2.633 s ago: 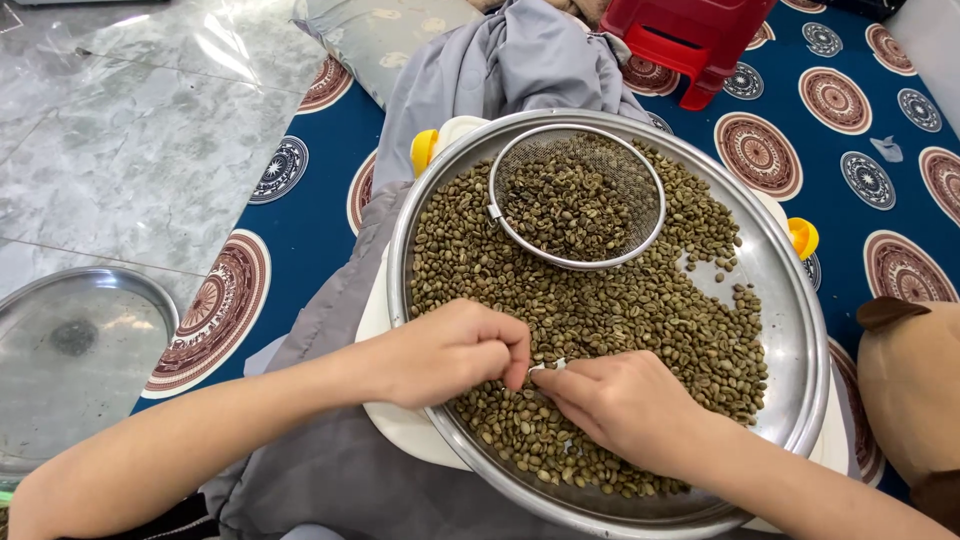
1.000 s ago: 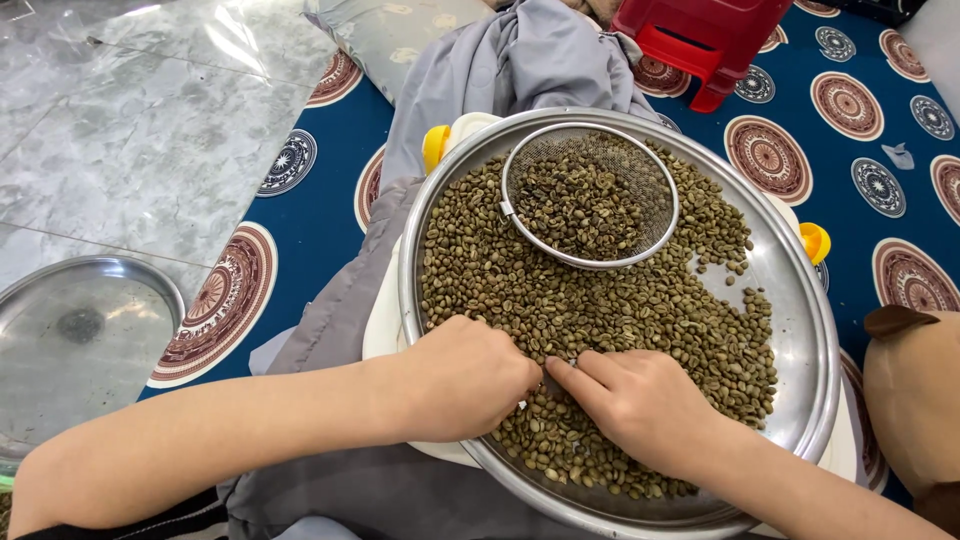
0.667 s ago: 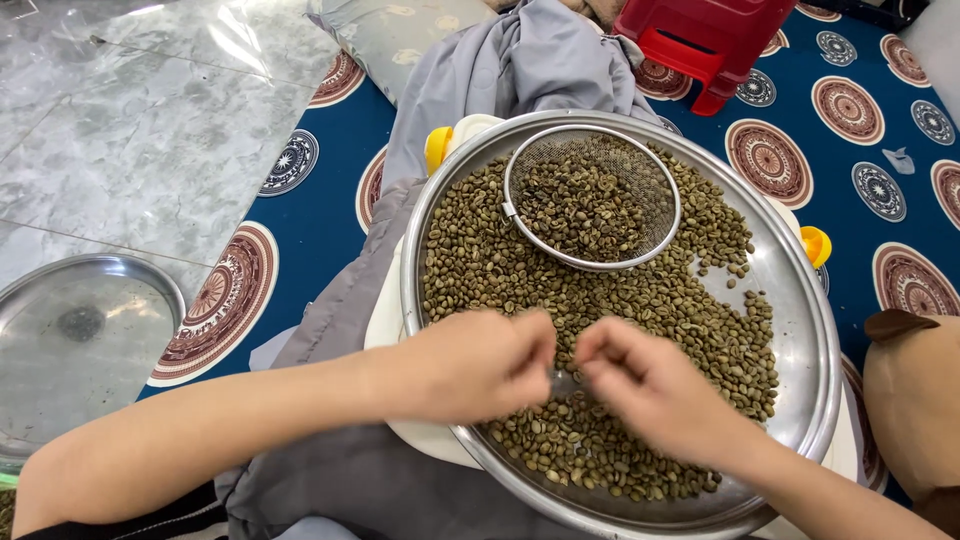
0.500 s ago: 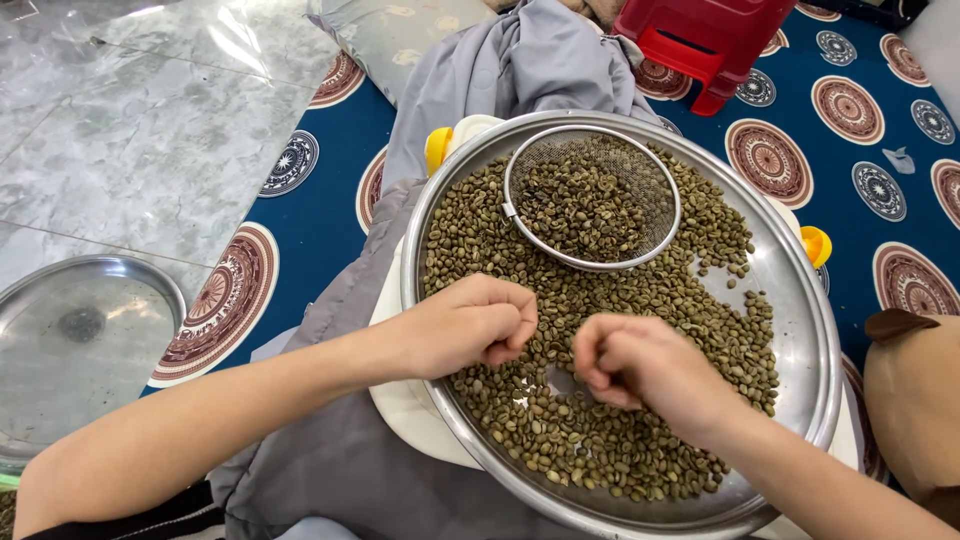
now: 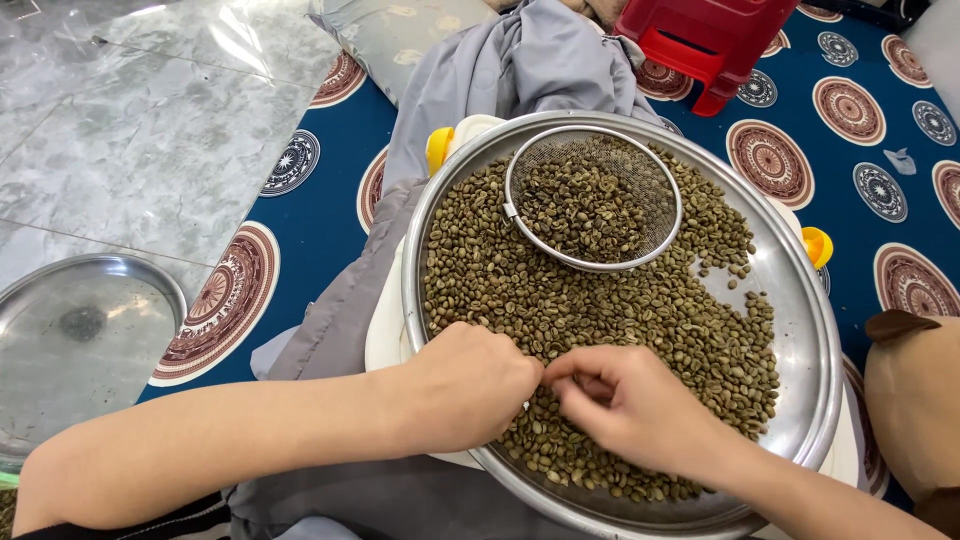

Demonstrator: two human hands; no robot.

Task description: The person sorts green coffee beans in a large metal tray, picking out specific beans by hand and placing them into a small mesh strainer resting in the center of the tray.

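Green coffee beans [image 5: 600, 300]: spread in round steel tray [image 5: 800, 300], near centre. Left hand [image 5: 465, 385] and right hand [image 5: 625, 405] rest on them, fingers curled narrow, pinching among beans; grip contents unclear. Best picked singly, gently. Wire sieve [image 5: 592, 195] far side.

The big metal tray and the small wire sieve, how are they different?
The big metal tray has a solid, shiny bottom; the wire sieve is mesh with a thin rim. The tray is far wider, and the sieve rests inside it. The left hand and right hand work in the tray, not the sieve. Both are round and hold green beans.
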